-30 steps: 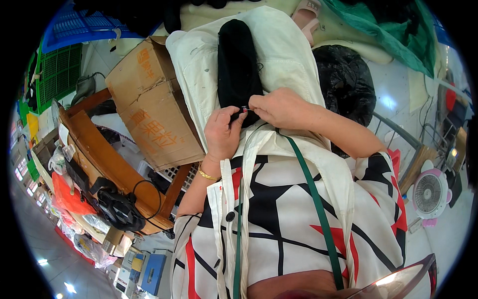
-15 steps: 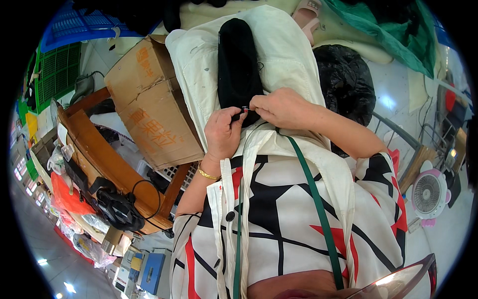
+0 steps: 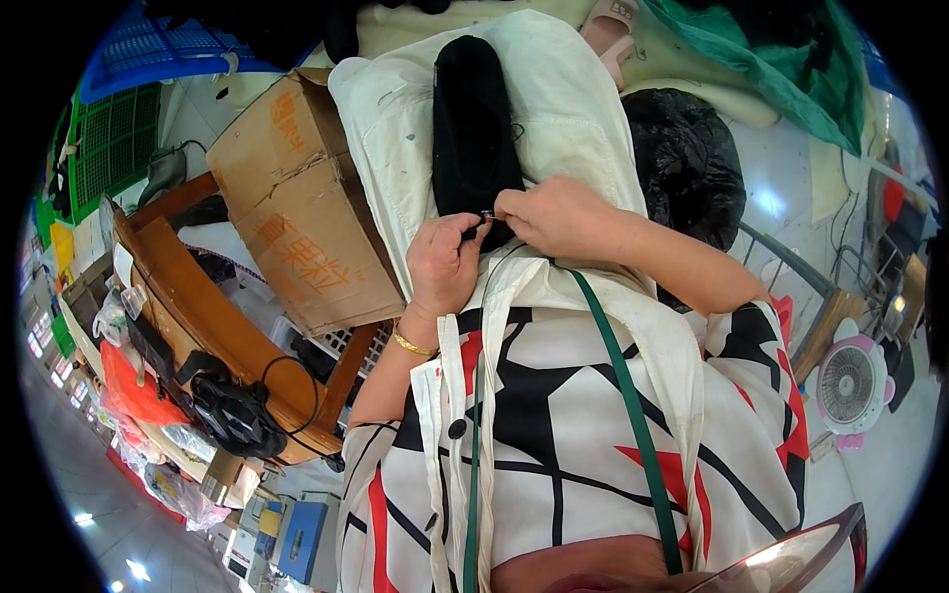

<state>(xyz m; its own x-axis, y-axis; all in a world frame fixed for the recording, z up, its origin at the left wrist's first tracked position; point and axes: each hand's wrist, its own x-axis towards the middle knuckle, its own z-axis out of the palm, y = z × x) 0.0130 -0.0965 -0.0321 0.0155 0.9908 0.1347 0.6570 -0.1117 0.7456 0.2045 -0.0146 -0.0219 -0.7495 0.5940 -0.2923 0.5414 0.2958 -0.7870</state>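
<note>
Pinching the near end of a black shoe-shaped fabric piece [image 3: 475, 119]: left hand [image 3: 442, 265], thumb and forefinger closed on it by a tiny red-and-white detail [image 3: 487, 215]. Right hand [image 3: 556, 217] just beside, fingertips pressed together; what they grip is too small to tell. Fabric piece lies lengthwise on off-white cloth [image 3: 578, 128] over the lap, between a cardboard box [image 3: 287, 203] at left and a black plastic bag [image 3: 687, 148] at right.

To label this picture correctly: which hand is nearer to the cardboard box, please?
Left. The left hand is just right of the cardboard box; the right hand is farther right.
</note>
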